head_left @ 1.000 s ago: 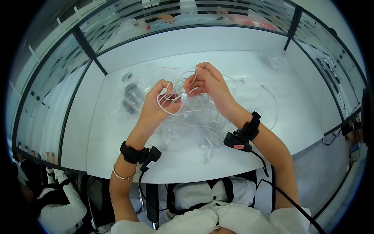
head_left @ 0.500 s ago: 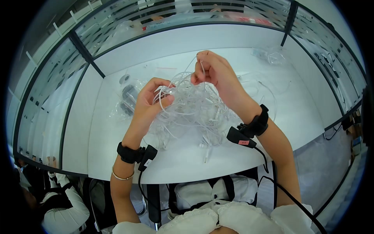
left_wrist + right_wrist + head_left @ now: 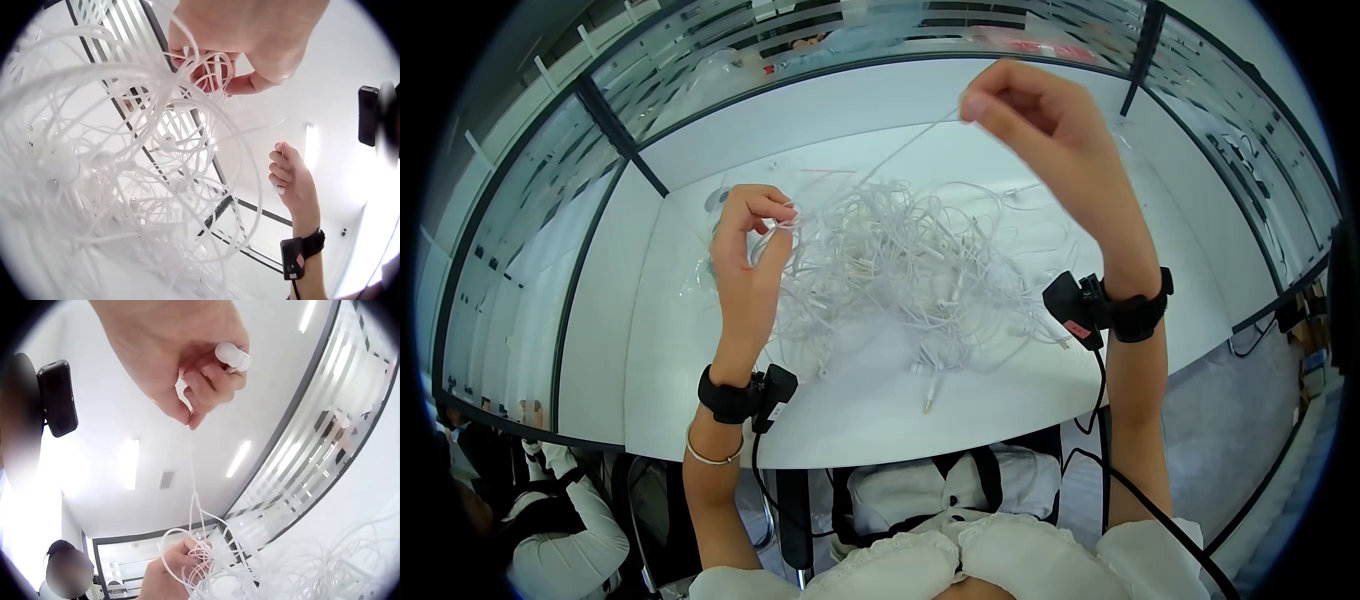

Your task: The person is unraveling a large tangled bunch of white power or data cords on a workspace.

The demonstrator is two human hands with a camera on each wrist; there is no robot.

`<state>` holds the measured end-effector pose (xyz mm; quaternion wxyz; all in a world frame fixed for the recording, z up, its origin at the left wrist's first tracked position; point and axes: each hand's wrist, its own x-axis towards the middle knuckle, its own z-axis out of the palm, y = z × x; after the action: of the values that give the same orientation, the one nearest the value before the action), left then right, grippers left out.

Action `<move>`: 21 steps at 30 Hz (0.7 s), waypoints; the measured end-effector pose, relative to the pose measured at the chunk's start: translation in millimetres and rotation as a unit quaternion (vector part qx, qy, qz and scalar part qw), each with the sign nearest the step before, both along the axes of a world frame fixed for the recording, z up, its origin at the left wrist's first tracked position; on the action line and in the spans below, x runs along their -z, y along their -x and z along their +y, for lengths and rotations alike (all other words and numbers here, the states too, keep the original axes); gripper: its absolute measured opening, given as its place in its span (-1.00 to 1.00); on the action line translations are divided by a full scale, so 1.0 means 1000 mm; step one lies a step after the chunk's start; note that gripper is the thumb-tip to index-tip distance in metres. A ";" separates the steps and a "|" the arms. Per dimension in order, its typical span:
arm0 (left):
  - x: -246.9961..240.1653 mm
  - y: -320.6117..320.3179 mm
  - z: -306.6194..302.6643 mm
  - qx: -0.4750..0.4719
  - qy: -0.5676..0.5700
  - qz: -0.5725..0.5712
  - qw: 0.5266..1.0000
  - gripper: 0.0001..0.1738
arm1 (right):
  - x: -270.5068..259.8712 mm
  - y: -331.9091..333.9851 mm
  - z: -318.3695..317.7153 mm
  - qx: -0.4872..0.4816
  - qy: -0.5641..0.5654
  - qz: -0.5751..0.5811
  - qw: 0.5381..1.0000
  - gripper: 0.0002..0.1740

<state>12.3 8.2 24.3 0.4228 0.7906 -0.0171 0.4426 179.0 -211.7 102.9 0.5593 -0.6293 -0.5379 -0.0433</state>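
A large tangle of white earphone cables (image 3: 900, 240) lies heaped on the white table. My left hand (image 3: 748, 235) is at its left side, thumb and fingers curled round several cable loops (image 3: 212, 69). Raised high at the back right, my right hand (image 3: 1050, 130) pinches one thin cable between thumb and fingertip. That cable (image 3: 910, 145) runs straight down to the heap; in the right wrist view it divides at a Y-split (image 3: 195, 495) below the fingers. A white earbud (image 3: 232, 356) pokes out beside the curled fingers of this hand.
White partition walls (image 3: 880, 100) with dark frames enclose the table's back and sides. A jack plug (image 3: 929, 400) sticks out from the heap toward the front edge. Clear plastic and a grey round thing (image 3: 718, 197) lie behind my left hand. Black cords trail from both wrist cameras.
My right hand has risen and moved far to the right, drawing its cable out straight from the heap. My left hand has shifted left with its loops. The heap shows more fully between them.
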 end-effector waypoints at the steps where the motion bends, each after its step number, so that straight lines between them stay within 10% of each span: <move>1: -0.001 0.001 0.000 -0.018 -0.016 -0.001 1.000 -0.81 | -0.001 -0.001 0.000 0.007 -0.053 -0.028 0.998 -0.80; 14: -0.012 0.006 -0.008 -0.060 -0.043 -0.004 0.997 -0.64 | -0.021 0.000 -0.022 0.122 -0.187 -0.018 0.974 -0.72; 21: -0.032 0.006 -0.018 -0.031 -0.080 -0.004 0.996 -0.60 | -0.019 0.011 -0.010 -0.009 -0.129 0.050 0.990 -0.77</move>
<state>6.7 -9.8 56.2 0.3437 0.8205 -0.0296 0.4557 167.5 -221.6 121.6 0.6619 -0.5486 -0.5051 -0.0756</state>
